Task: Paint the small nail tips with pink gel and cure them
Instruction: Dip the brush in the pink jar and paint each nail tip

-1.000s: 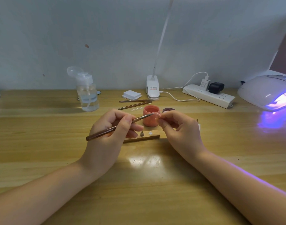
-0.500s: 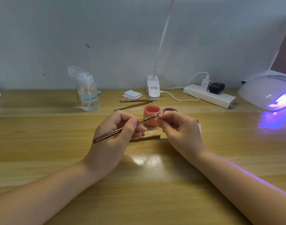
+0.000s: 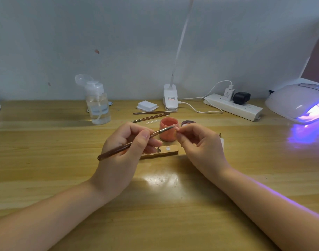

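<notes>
The painting step is judged in hand: a gel brush is gripped by the left hand, its bristles laid on a small nail tip pinched by the right hand before the pink gel pot, so steady strokes, then the lit curing lamp, are called for.

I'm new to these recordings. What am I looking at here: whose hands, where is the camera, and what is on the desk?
A person's bare hands, seen from a head-worn camera looking down at a wooden desk. The left hand holds a thin brown brush; the right hand pinches a small nail tip at the bristles. Behind stands an open pink gel jar. A glowing white curing lamp sits far right, a clear pump bottle left.
</notes>
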A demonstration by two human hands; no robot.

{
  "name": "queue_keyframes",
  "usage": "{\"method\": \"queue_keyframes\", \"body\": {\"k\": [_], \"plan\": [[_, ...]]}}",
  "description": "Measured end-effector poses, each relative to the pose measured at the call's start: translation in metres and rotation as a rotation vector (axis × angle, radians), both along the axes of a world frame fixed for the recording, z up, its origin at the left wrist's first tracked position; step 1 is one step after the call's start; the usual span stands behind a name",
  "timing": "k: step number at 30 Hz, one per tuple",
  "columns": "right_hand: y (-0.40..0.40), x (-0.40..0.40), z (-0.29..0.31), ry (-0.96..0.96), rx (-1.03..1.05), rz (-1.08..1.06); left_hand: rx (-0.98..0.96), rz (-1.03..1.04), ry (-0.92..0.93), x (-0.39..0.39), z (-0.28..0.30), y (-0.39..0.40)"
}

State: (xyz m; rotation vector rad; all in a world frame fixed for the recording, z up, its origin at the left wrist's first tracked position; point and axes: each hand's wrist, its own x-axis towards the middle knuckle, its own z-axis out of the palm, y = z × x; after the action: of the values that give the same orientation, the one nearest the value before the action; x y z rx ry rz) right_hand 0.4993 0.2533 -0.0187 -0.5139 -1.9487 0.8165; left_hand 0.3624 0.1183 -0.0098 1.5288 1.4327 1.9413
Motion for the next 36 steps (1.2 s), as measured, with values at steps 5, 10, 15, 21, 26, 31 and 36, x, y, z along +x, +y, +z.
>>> {"method": "queue_keyframes", "body": {"k": [5, 10, 15, 21, 26, 31, 36], "plan": [[-0.0015, -0.0001, 0.0008, 0.011, 0.032, -0.016, -0.022, -0.007, 0.001, 0.0012, -0.0018, 0.0012], [-0.0020, 0.0003, 0.0019, -0.001, 0.055, -0.028, -0.007, 0.006, -0.028, -0.0015, -0.0016, 0.0007], [-0.0024, 0.0001, 0.0014, -0.007, 0.111, -0.045, -0.015, -0.006, 0.012, 0.0009, -0.0026, 0.0012], [-0.0022, 0.0004, 0.0011, -0.029, 0.155, -0.038, -0.008, 0.001, -0.026, -0.0011, -0.0016, 0.0009], [-0.0020, 0.0007, 0.0007, -0.030, 0.169, -0.048, -0.034, 0.047, -0.029, -0.0001, -0.0007, 0.0030], [-0.0016, 0.0004, 0.0004, -0.029, 0.193, -0.048, -0.010, 0.014, -0.032, -0.0008, 0.0018, 0.0010], [-0.0013, 0.0008, 0.0003, -0.037, 0.187, -0.039, -0.032, 0.030, -0.045, 0.0004, 0.0021, 0.0023]]}}
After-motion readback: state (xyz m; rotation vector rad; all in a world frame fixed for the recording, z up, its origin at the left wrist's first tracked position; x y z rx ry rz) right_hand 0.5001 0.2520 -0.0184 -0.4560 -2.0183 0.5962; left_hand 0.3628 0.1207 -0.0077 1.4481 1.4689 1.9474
